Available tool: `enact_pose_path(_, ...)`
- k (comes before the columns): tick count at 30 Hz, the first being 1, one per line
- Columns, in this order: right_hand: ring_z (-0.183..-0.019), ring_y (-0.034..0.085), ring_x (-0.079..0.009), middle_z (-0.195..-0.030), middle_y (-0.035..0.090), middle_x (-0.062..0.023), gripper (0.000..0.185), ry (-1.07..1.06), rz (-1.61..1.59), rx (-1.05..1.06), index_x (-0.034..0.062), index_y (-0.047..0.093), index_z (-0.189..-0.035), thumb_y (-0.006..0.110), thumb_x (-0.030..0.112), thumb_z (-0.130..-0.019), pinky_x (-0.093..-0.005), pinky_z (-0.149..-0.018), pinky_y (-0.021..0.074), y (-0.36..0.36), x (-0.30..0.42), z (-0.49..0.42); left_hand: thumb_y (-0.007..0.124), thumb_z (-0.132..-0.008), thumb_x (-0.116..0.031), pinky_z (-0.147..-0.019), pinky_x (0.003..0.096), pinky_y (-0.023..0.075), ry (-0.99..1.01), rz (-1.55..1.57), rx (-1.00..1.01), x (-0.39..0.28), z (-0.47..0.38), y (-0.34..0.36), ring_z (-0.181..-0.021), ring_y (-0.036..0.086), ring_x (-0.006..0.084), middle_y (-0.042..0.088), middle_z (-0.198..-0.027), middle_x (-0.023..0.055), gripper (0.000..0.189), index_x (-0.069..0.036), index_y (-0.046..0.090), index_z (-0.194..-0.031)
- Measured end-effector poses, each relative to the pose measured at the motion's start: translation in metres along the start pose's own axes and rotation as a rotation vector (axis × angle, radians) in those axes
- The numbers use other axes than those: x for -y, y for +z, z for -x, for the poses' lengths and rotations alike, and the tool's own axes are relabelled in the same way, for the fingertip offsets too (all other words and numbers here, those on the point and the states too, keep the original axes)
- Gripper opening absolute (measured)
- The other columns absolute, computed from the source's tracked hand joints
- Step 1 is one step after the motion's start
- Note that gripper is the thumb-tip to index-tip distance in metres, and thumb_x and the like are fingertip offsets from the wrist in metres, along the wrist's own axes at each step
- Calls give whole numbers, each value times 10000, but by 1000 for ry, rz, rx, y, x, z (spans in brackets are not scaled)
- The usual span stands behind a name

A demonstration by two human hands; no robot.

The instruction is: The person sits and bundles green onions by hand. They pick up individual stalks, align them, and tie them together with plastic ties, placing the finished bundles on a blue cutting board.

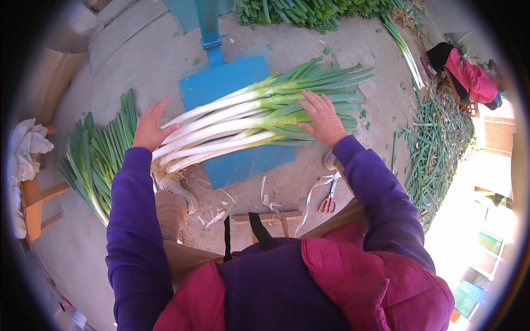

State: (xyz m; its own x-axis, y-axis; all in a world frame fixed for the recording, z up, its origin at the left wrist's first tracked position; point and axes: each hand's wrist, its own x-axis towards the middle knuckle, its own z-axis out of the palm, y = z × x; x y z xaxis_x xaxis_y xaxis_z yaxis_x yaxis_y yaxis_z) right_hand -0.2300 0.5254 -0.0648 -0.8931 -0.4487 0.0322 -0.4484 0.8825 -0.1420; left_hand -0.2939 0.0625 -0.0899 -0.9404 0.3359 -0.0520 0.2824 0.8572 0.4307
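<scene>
Several long green onions [232, 122] lie side by side across the blue metal platform [244, 163] of a floor scale. Their roots [165, 169] hang over its left side, and the green leaves reach past the right side. My left hand [152, 126] is at the white root end, fingers spread and thumb pointing inward. Over the leafy part is my right hand [322, 117], with its fingers apart. Neither hand grips anything; whether the fingertips touch the stalks I cannot tell.
More green onions [97, 153] lie left of my left arm. A large green pile [314, 12] is at the back, near the scale's blue post [208, 25]. Red-handled scissors [327, 203] and white ribbon [308, 202] lie by my right leg. Leaf trimmings [434, 145] heap near a person [472, 78].
</scene>
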Motion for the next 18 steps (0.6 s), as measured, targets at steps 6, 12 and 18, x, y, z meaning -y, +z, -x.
enact_pose_path(6, -991, 553, -299, -965, 622, -120, 290, 247, 89, 143, 55, 612, -985, 571, 305, -845, -428, -976, 355, -91, -30, 45, 710, -753, -279, -955, 381, 405, -51, 48, -164, -13, 14, -78, -1132, 504, 352, 514, -1245, 202, 595, -71, 499, -1269)
enact_pose_path(12, -904, 576, -347, -858, 614, -159, 210, 594, 137, -59, 55, 621, -910, 556, 245, -845, -417, -846, 445, -150, -58, 138, 672, -775, -103, -763, 316, 462, -271, 160, -234, 12, 94, -145, -814, 595, 210, 639, -869, 117, 445, -63, 559, -1204)
enact_pose_path(18, -831, 607, -364, -790, 629, -184, 265, 771, -158, -242, 25, 654, -876, 619, 277, -800, -417, -771, 475, -132, -59, 233, 572, -793, 22, -571, 268, 437, -428, 421, -495, 90, 246, -96, -594, 514, 107, 569, -691, 43, 341, -33, 604, -1128)
